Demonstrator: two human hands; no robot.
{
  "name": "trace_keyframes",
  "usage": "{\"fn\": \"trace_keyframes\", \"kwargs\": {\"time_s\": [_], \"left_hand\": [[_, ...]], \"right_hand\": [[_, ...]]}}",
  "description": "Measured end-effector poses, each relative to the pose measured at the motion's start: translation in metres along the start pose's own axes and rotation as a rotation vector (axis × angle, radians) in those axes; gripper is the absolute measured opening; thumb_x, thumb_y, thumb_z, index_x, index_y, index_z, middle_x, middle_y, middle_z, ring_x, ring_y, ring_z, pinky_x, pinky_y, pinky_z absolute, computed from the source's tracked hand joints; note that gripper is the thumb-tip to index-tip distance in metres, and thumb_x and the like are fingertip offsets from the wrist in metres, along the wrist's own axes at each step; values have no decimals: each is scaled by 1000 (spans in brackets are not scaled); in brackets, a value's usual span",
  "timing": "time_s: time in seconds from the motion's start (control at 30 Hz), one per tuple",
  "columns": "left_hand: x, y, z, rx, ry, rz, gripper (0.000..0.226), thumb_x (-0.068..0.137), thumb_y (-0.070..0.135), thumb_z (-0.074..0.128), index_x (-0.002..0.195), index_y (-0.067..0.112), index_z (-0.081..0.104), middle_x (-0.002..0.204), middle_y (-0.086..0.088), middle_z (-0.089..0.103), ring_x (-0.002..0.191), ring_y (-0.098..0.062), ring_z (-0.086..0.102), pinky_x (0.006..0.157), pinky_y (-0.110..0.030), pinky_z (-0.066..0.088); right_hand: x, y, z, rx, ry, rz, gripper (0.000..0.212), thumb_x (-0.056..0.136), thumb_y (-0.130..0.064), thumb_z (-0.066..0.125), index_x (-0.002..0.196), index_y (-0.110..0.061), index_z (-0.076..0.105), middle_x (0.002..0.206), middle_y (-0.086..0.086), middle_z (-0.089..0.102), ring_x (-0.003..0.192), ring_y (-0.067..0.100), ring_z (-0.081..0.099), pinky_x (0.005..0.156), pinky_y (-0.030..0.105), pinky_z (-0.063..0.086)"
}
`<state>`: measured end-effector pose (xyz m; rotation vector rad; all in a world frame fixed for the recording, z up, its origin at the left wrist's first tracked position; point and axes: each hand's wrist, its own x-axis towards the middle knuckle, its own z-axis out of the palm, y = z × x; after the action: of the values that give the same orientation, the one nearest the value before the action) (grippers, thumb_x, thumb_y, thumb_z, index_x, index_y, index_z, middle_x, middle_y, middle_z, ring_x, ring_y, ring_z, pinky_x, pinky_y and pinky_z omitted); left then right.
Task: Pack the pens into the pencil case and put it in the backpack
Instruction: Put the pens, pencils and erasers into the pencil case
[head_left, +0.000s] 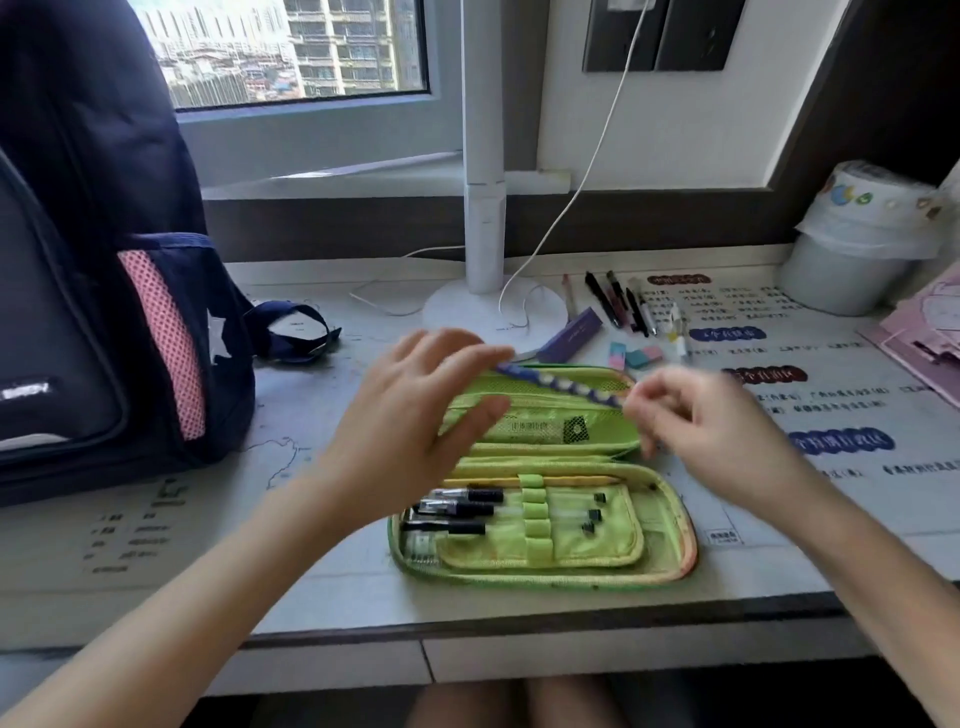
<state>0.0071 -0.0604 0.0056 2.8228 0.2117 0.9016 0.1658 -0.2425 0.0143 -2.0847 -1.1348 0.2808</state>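
Lime-green pencil case (670, 525), navy backpack (78, 260)

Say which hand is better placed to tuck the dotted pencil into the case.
Right, likely: the right hand pinches the dotted pencil above the open pencil case; the left hand is open.

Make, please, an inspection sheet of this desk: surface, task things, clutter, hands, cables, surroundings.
Surface: desk with printed mat.
Job's things: green pencil case lies open, pens in its loops; blue dotted pen above its mesh pocket; loose pens behind it; backpack stands at left.
Clutter: purple box, erasers, lined bin, pink papers.
Hands: left hand open over the case; right hand pinches the blue dotted pen.
Cables: white cable from the wall to the desk lamp.
Surroundings: window behind the desk.
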Motion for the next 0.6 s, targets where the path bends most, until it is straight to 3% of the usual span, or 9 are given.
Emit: {"fn": "trace_keyframes", "kwargs": {"time_s": [0.13, 0.17, 0.27, 0.37, 0.47, 0.6], "left_hand": [[-28, 13, 15, -165, -220, 136, 33, 92, 35, 43, 88, 15, 69, 75, 2, 64, 69, -16, 56, 62, -29, 49], [-37, 14, 17, -176, -238, 150, 34, 92, 36, 43, 88, 15, 69, 75, 4, 66, 69, -14, 56, 63, -29, 48], [-62, 12, 12, -359, -241, 7, 39, 91, 48, 38, 94, 22, 67, 87, 16, 66, 79, 3, 57, 70, -8, 42], [-81, 1, 1, -348, -194, -72, 39, 89, 54, 39, 90, 26, 67, 76, 22, 59, 76, 9, 51, 67, -3, 37], [-97, -20, -12, -266, -174, -102, 43, 87, 58, 42, 84, 25, 70, 72, 19, 54, 74, 3, 51, 63, -13, 43], [-108, -34, -22, -226, -148, -136, 42, 85, 56, 44, 82, 24, 71, 77, 14, 55, 72, -5, 53, 61, -26, 48]], "right_hand": [[-48, -5, 26, 107, -165, -70, 13, 90, -21, 57, 78, -20, 59, 56, -3, 62, 46, 4, 51, 49, 12, 38], [-53, -1, 31, 121, -182, -70, 14, 91, -21, 57, 77, -20, 58, 57, -5, 62, 50, 6, 53, 53, 15, 40], [-58, 6, 36, 196, -214, -63, 12, 90, -24, 57, 79, -22, 60, 61, -4, 65, 59, 13, 58, 58, 24, 45], [-57, 17, 40, 65, -162, -105, 11, 87, -38, 57, 87, -28, 61, 76, -9, 66, 73, 3, 59, 59, 17, 41], [-52, 35, 44, -116, 1, -131, 22, 86, -43, 55, 99, -26, 62, 84, -18, 58, 83, 2, 56, 72, 19, 42], [-48, 50, 50, -257, 137, -222, 12, 86, -31, 63, 87, -20, 67, 78, -18, 59, 81, 12, 57, 75, 30, 42]]}}
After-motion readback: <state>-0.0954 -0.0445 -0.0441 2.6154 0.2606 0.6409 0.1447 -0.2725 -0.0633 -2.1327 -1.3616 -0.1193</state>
